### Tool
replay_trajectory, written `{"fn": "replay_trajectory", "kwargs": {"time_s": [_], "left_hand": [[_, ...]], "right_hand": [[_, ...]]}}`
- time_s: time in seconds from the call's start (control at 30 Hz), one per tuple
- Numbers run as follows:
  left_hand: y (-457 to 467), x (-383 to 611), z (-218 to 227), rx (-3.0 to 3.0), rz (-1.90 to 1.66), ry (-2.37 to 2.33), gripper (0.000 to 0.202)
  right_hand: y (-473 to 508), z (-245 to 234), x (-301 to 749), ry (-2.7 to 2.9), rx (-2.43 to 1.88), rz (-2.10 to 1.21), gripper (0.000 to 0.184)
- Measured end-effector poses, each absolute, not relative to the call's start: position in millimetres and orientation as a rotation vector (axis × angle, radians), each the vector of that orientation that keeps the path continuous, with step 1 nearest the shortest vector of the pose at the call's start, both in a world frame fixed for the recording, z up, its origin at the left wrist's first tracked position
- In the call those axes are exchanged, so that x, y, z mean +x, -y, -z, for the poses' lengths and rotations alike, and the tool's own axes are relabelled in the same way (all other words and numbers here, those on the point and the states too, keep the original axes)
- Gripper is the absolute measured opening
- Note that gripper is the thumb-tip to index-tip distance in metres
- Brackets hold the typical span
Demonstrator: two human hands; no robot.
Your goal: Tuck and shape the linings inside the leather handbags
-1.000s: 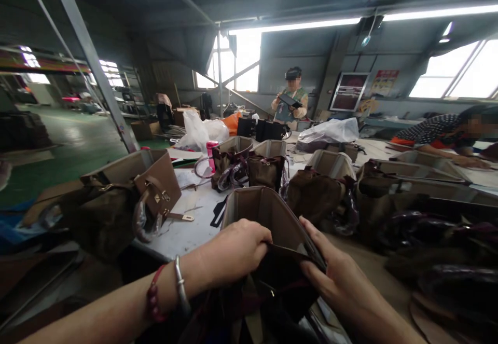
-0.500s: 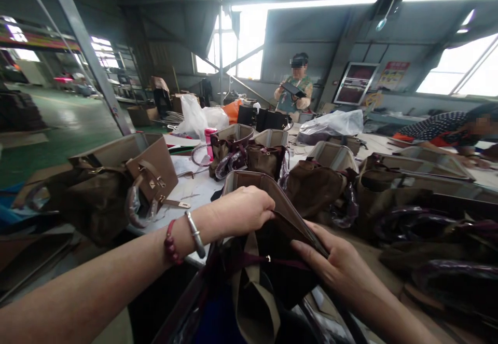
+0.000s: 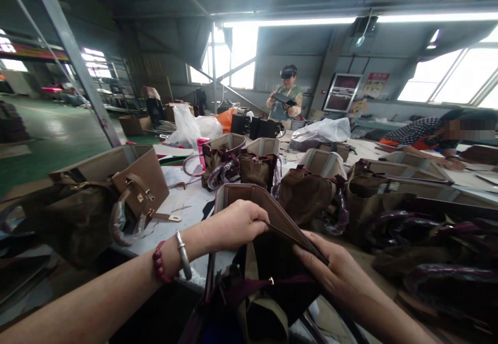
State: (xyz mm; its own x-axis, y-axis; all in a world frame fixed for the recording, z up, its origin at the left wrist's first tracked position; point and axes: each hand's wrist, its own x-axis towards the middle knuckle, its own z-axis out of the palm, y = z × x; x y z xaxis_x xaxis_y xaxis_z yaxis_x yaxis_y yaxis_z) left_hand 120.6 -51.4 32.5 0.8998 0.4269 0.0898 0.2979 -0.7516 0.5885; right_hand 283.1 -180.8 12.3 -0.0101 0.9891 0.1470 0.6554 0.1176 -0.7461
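Observation:
In front of me is a dark handbag with a taupe inner wall and its top spread apart. My left hand, wearing a silver bangle and a red bead bracelet, pinches the upper edge of the lining inside it. On the right side, my right hand grips the bag's rim between thumb and fingers. Dark lining cloth hangs below both hands, crossed by a maroon strap with a small metal fitting. The lower part of the bag is in deep shadow.
A tan and olive handbag lies at left on the table. Several similar bags stand ahead and to the right. Clear plastic and a pink bottle are further back. One person stands opposite; another leans in at right.
The view has tilted up and turned slightly right, so the surroundings sit lower and further left. Both hands keep their hold on the handbag with little other movement.

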Motion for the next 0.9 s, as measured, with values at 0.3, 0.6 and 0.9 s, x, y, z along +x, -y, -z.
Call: {"fn": "replay_trajectory", "kwargs": {"time_s": [0.3, 0.6, 0.9], "left_hand": [[61.4, 125.5, -40.3, 2.92, -0.542, -0.824, 0.02], [43.6, 125.4, -44.1, 2.968, -0.486, -0.676, 0.013], [28.9, 131.9, -43.6, 2.792, -0.387, -0.71, 0.017]], "right_hand": [[176.9, -6.1, 290.3, 1.732, -1.585, -0.617, 0.033], [175.0, -7.1, 299.6, 1.729, -1.588, -0.682, 0.034], [175.3, -7.8, 303.1, 1.748, -1.626, -0.7, 0.032]]}}
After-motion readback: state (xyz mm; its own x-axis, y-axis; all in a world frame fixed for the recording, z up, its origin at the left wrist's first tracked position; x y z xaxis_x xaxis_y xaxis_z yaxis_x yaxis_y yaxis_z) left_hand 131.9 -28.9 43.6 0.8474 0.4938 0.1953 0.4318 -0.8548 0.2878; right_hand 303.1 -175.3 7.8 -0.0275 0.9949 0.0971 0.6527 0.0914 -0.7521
